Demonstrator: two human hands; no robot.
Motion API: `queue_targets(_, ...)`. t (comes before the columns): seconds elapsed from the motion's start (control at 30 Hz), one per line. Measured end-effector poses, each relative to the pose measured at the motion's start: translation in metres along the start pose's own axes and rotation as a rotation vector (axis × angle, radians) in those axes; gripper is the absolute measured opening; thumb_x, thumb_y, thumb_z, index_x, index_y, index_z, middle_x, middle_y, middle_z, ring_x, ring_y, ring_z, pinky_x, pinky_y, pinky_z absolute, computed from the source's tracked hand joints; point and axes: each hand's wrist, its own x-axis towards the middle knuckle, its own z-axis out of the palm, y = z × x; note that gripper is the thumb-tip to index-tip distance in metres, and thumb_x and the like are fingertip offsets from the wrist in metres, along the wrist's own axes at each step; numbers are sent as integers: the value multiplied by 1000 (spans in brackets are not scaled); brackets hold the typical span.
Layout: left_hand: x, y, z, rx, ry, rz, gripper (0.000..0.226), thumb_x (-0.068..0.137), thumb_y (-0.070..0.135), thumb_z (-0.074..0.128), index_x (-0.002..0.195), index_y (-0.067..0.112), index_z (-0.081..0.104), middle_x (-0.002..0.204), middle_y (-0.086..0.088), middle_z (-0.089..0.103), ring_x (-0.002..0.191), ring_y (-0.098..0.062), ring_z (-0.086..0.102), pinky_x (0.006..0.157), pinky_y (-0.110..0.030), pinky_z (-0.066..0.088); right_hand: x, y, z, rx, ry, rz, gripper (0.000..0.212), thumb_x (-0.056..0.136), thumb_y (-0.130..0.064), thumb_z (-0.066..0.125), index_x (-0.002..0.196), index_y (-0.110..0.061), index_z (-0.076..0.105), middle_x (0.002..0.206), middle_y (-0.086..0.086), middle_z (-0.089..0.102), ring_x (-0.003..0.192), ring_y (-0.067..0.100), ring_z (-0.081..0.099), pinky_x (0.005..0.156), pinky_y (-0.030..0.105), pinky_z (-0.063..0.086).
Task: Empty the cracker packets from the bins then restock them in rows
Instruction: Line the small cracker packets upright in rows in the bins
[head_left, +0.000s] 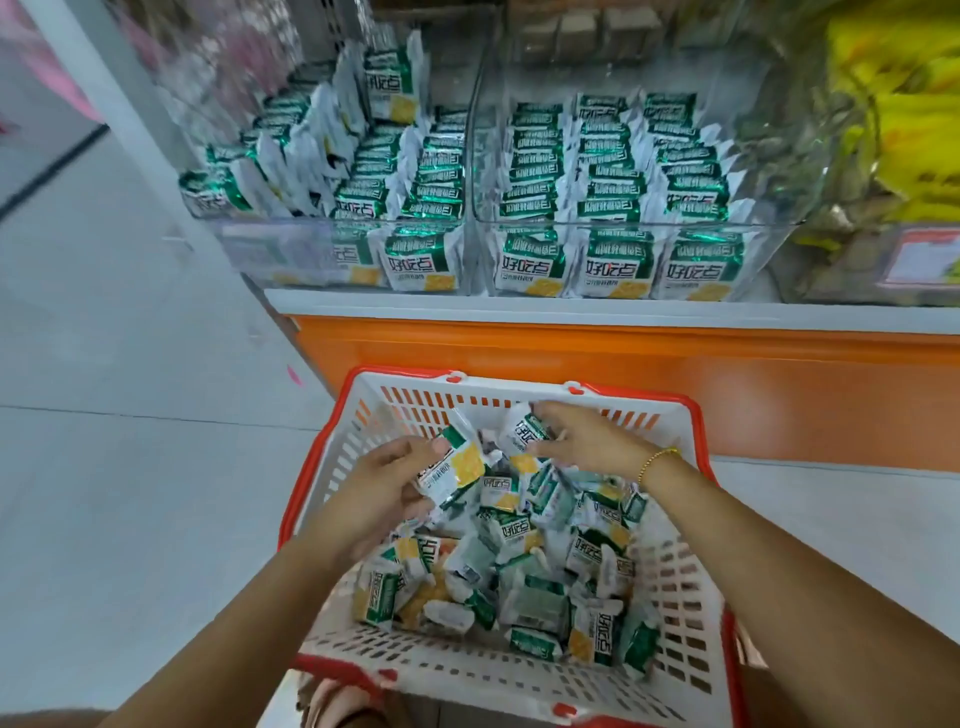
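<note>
Now left hand (395, 480) grips pkt (453, 467); right hand (584, 441) likewise.

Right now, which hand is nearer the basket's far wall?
Right. The right hand pinches a packet just short of the far wall; the left hand holds a second packet farther back, toward the left side.

Your left hand (387, 480) grips one cracker packet (457, 465); your right hand (582, 441) pinches a second packet (527, 432). Below both hands, the basket (340, 460) holds loose packets (519, 571); beyond them, the stocked bins (613, 224).
</note>
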Motion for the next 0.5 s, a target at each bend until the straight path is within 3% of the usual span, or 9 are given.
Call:
queue_targets(0.03, -6, 9, -3, 20, -12, 22, 38, 72, 46, 77, 91, 17, 62, 123, 3, 60, 90, -16, 45, 66, -23, 50, -5, -14, -13, -5, 38, -59, 53, 91, -38, 62, 138, -22, 44, 137, 5, 51, 116, 20, 55, 91, 29, 47)
queue_targets(0.1, -18, 24, -8, 54, -7, 63, 44, 65, 49, 79, 89, 18, 59, 110, 2, 62, 77, -20, 48, 63, -23, 48, -18, -42, -36, -23, 116, -157, 31, 90, -37, 63, 118, -29, 55, 114, -4, 60, 102, 17, 58, 78, 27, 45)
queue_targets(0.17, -32, 40, -10, 115, -5, 81, 50, 63, 47, 84, 95, 16, 61, 95, -3, 57, 64, -15, 50, 57, -19, 46, -35, -71, -56, 65, 178, -240, 17, 88, -36, 65, 102, -29, 57, 95, -9, 61, 83, 14, 61, 69, 29, 49)
queue_targets(0.27, -51, 60, -11, 359, -11, 107, 55, 59, 40, 89, 103, 23, 62, 87, -11, 59, 64, -17, 58, 56, -20, 46, -63, -103, -77, 412, 155, -304, 18, 78, -29, 72, 93, -24, 64, 89, -2, 67, 69, 9, 62, 65, 22, 54)
queue_targets(0.33, -60, 71, -10, 458, -21, 117, 65, 49, 41, 92, 105, 27, 61, 94, -14, 68, 77, -25, 67, 63, -25, 50, -77, -116, -82, 492, 98, -356, 24, 67, -32, 73, 89, -22, 69, 93, 12, 69, 76, 14, 62, 71, 25, 54)
queue_targets(0.4, -65, 79, -8, 492, -39, 131, 72, 44, 42, 93, 105, 22, 61, 92, -15, 70, 82, -21, 67, 65, -25, 47, -84, -127, -78, 464, 39, -407, 32, 66, -37, 75, 89, -15, 73, 106, 22, 65, 89, 26, 62, 82, 36, 52)
queue_targets(0.43, -66, 84, -7, 461, -42, 148, 63, 49, 38, 91, 101, 16, 62, 90, -18, 68, 80, -19, 66, 62, -25, 46, -86, -131, -74, 449, 9, -416, 37, 67, -37, 75, 92, -10, 73, 108, 23, 63, 94, 30, 62, 86, 41, 49)
queue_targets(0.5, -68, 96, -4, 304, -40, 166, 24, 78, 16, 72, 95, 2, 63, 90, -19, 66, 72, -17, 65, 56, -24, 51, -87, -138, -66, 452, -39, -393, 38, 71, -32, 73, 97, -5, 71, 105, 16, 67, 96, 27, 63, 91, 40, 48)
